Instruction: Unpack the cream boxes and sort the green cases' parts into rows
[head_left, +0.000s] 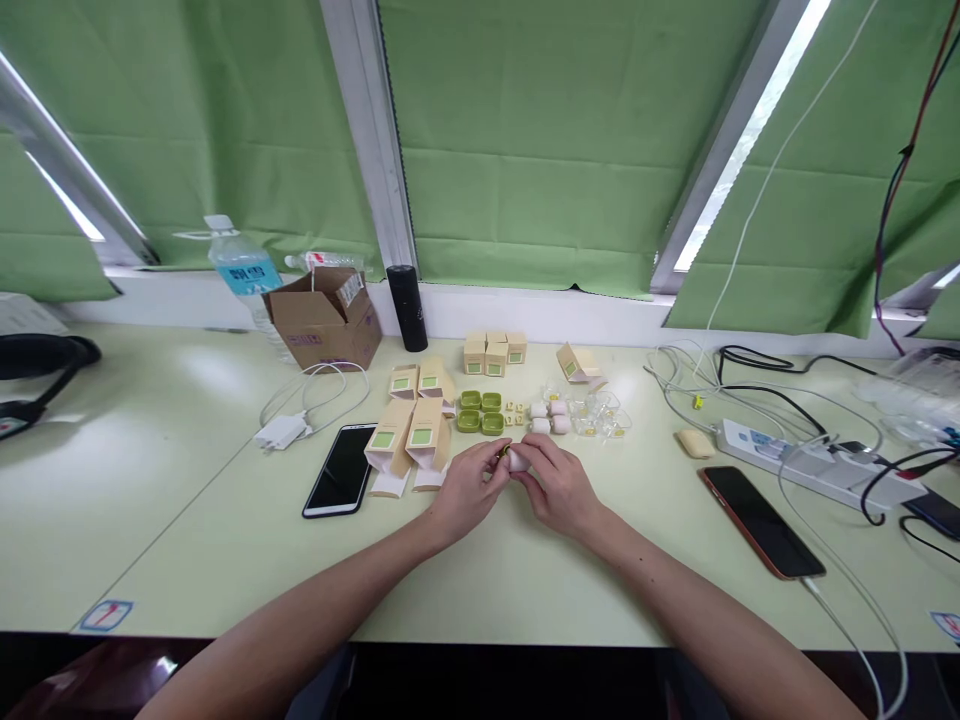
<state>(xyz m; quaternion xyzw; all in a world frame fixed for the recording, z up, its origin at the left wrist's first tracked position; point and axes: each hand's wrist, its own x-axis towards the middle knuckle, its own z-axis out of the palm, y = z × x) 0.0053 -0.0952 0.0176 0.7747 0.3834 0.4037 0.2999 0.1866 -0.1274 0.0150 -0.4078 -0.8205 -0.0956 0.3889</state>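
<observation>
At the middle of the table, my left hand (471, 488) and my right hand (559, 488) meet fingertip to fingertip. My right fingers pinch a small white rounded piece (518, 462). The left fingertips close on a small dark green piece (505, 452) against its left side; its shape is mostly hidden. Just beyond the hands stand several olive-green square cups (481, 412), tiny yellow pieces (514, 414), white and pinkish rounded blocks (550, 416) and clear plastic pieces (600, 414). Beside my left hand lie open kraft-paper boxes (411, 436) with green labels.
Small closed boxes (495, 353) and one open box (577, 364) stand farther back. A phone (340, 470) lies left, another phone (763, 522) right, near a power strip (817, 465) with cables. A cardboard carton (324, 322), a water bottle (244, 270) and a black flask (407, 308) line the back.
</observation>
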